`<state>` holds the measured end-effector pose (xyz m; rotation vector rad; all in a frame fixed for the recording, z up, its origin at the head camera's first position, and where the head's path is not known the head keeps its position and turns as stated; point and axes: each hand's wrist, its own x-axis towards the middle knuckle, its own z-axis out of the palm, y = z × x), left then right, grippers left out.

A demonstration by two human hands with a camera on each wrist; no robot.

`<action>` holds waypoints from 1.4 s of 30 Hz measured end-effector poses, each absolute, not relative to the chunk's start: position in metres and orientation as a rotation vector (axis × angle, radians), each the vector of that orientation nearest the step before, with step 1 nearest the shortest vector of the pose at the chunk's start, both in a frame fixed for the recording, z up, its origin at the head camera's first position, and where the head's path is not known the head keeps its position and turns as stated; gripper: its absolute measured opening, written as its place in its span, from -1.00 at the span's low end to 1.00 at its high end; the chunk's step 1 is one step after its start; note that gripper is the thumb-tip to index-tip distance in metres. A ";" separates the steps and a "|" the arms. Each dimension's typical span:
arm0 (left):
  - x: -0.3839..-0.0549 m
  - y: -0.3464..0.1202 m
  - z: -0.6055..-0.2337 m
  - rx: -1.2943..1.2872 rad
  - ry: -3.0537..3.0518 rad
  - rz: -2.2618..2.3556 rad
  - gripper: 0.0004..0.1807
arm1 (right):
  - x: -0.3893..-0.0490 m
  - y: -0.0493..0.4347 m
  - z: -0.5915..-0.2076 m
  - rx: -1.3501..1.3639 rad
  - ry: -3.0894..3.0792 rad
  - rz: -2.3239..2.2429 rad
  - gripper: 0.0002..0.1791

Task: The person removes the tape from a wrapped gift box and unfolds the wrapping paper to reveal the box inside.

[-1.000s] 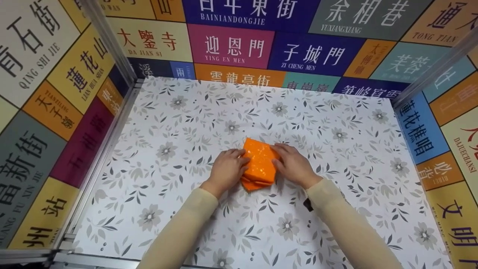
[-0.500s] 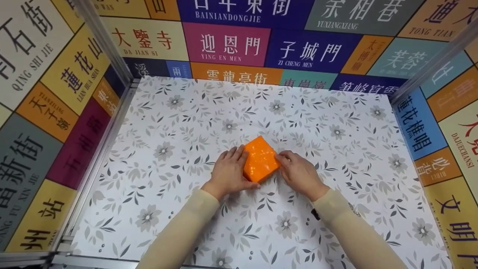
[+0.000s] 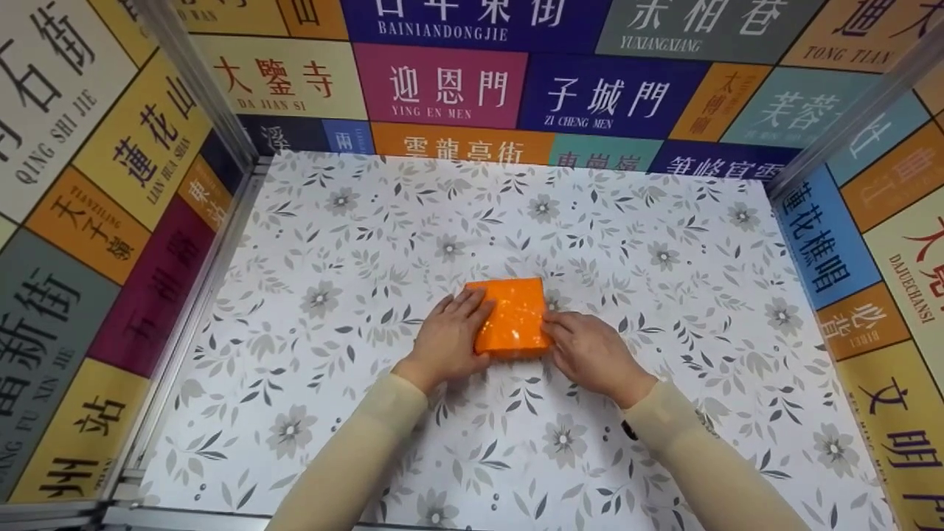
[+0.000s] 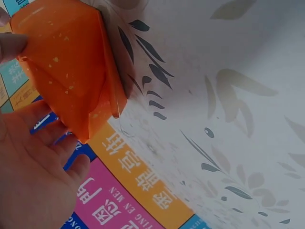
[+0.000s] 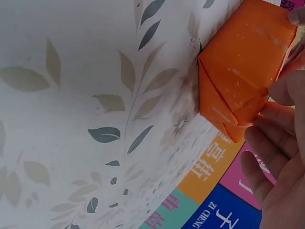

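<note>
A box wrapped in shiny orange paper [image 3: 514, 313] lies on the table between my hands, its flat top facing up. In the left wrist view the wrapped box [image 4: 71, 62] shows folded paper along its side; the right wrist view shows a folded triangular flap on the box [image 5: 245, 62]. My left hand [image 3: 448, 335] lies along the left side, its fingers fairly straight at the upper left corner and the thumb by the near left corner. My right hand [image 3: 590, 350] pinches the right edge between thumb and curled fingers.
The table [image 3: 383, 413] wears a white cover with grey flowers and leaves. Panels with Chinese lettering [image 3: 442, 81] stand at the back and both sides. A metal frame rail [image 3: 188, 317] runs along the table's left edge.
The wrapped box has turned, from corner-forward half a second ago to square with the table's front now. A loose fold at its near side one second ago no longer shows. Both hands shifted with it.
</note>
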<state>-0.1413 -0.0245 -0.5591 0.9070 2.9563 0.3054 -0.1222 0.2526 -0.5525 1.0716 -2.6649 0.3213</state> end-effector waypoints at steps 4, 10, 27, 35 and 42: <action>-0.142 -0.025 -0.560 0.940 2.931 0.299 -0.03 | -0.119 0.249 -0.550 1.089 -2.652 0.333 -0.66; -0.143 -0.026 -0.560 0.971 2.928 0.300 -0.04 | -0.120 0.243 -0.543 1.010 -2.710 0.322 -0.70; -0.145 -0.030 -0.558 0.928 2.869 0.365 -0.03 | -0.158 0.193 -0.532 1.000 -2.768 0.303 -0.83; -0.146 -0.031 -0.557 0.925 2.874 0.353 -0.04 | -0.162 0.189 -0.534 0.986 -2.786 0.301 -0.93; -0.145 -0.030 -0.558 0.931 2.872 0.354 -0.04 | -0.163 0.189 -0.540 1.019 -2.728 0.213 -0.89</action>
